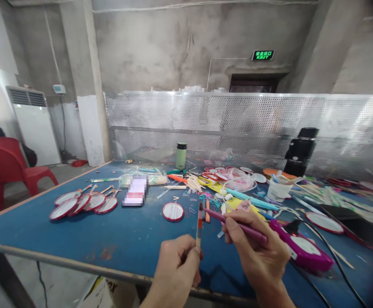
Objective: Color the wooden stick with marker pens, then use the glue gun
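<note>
My left hand (177, 267) is closed in a pinch on a thin wooden stick (199, 226) with a red band near its top, held upright over the blue table (77, 233). Just to the right, my right hand (257, 248) grips a pink-purple pen (234, 223) like a writing tool, with its tip pointing left toward the red part of the stick. Both hands hover near the table's front edge. A round red-rimmed white disc (173, 211) lies on the table just beyond the stick.
A row of red-rimmed paddle fans (84, 202) lies at the left. A magenta glue gun (303, 248) with a black cable rests right of my hand. Craft sticks, scissors, a white cup (278, 189) and a green bottle (181, 155) crowd the back. Red chair (10, 164) at far left.
</note>
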Available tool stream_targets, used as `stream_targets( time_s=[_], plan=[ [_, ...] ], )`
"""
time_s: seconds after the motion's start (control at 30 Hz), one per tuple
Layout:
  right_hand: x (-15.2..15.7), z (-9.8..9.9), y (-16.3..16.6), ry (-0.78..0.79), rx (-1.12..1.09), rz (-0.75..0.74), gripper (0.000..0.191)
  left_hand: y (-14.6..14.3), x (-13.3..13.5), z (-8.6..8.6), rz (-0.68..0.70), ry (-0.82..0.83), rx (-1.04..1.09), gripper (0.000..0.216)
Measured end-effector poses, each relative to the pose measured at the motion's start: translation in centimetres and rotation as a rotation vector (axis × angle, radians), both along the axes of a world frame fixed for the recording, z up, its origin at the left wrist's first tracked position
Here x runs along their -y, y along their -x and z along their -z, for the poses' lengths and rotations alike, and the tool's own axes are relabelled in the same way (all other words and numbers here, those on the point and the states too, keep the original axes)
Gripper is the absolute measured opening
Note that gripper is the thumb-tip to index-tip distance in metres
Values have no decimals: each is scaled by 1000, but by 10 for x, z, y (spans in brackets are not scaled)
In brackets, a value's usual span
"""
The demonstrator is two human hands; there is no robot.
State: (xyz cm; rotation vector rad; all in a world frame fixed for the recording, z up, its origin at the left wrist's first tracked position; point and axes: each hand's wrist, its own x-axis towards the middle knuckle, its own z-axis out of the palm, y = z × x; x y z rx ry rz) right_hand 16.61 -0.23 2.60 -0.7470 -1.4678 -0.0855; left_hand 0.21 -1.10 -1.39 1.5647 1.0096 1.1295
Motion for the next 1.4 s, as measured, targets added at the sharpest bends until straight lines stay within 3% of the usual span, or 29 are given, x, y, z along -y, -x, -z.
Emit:
stream_targets(
  time_s=[0.47, 0.9, 1.07, 1.4],
  plan=[
    [1, 1, 8, 53, -128, 7, 4, -6, -2, 4, -41, 25, 64, 23],
    [-1, -3, 3, 13, 44, -52, 10, -2, 1, -2, 1, 12, 23, 23],
    [-1, -1, 4, 7, -35, -33, 9, -2, 1, -1, -3, 31, 16, 22],
    [-3, 2, -3, 18, 72, -48, 12, -2, 1, -4, -3, 21, 20, 22]
  ],
)
